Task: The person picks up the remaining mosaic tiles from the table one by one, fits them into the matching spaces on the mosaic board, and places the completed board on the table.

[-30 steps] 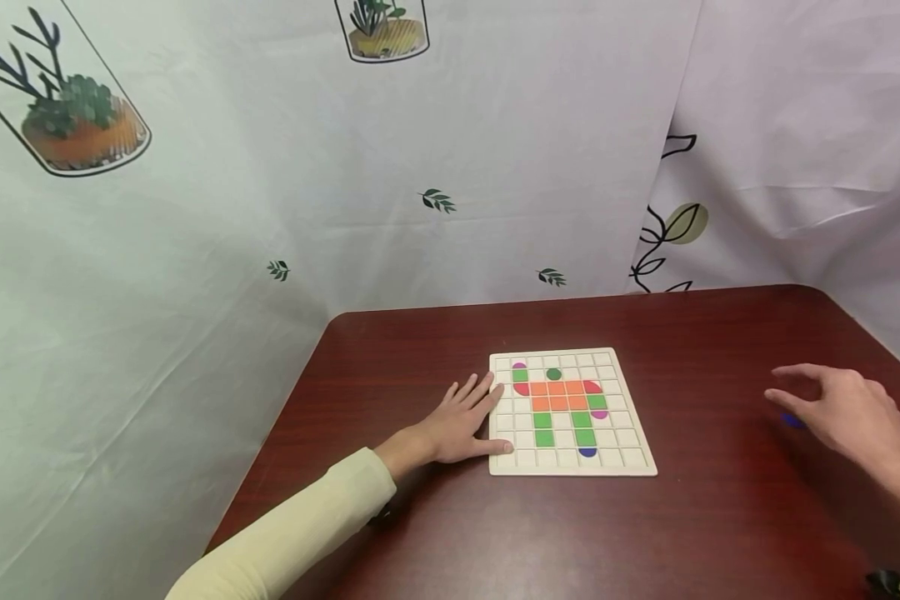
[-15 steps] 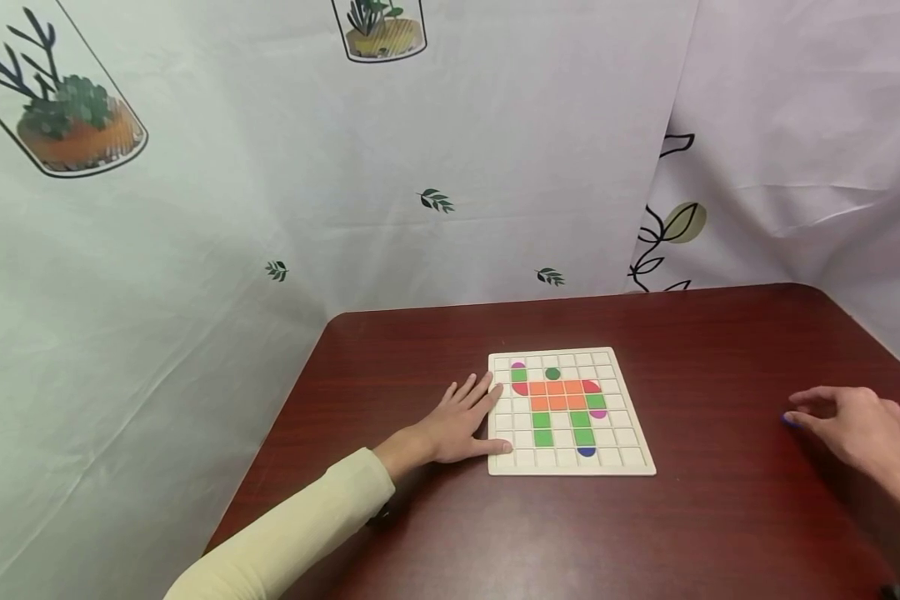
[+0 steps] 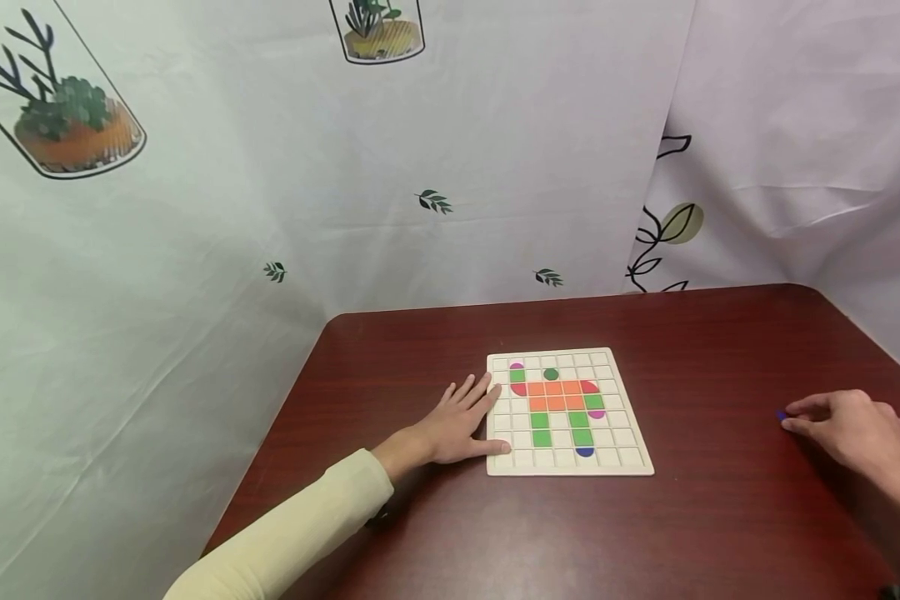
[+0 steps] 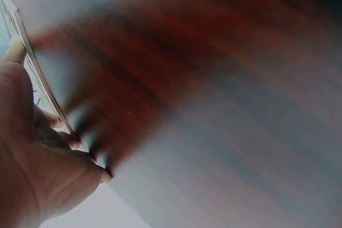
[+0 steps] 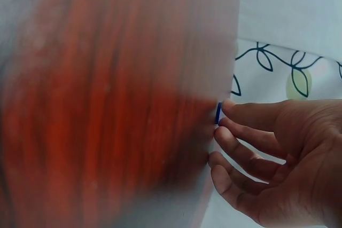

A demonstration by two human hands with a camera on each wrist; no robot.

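A white square grid board (image 3: pixel 622 457) lies on the dark red table, with green, orange, red, magenta and blue pieces forming a figure in its cells. My left hand (image 3: pixel 453 427) rests spread at the board's left edge, thumb and fingertips over its rim; the left wrist view shows this hand (image 4: pixel 43 153) along the board's edge (image 4: pixel 45 86). Off to the right, my right hand (image 3: pixel 862 429) pinches a small flat blue piece (image 3: pixel 782 415) between thumb and fingers, close over the table. In the right wrist view the blue piece (image 5: pixel 218 113) shows edge-on at the fingertips.
The dark red table (image 3: pixel 690 533) has rounded far corners. Behind it hangs a pale cloth (image 3: pixel 495 150) printed with leaves and potted plants. On the board, a blue half-round piece (image 3: pixel 585 452) sits below a green square.
My right hand has come down from above the blue piece on the table, and its thumb and fingers have closed around it. The left hand has stayed on the board.
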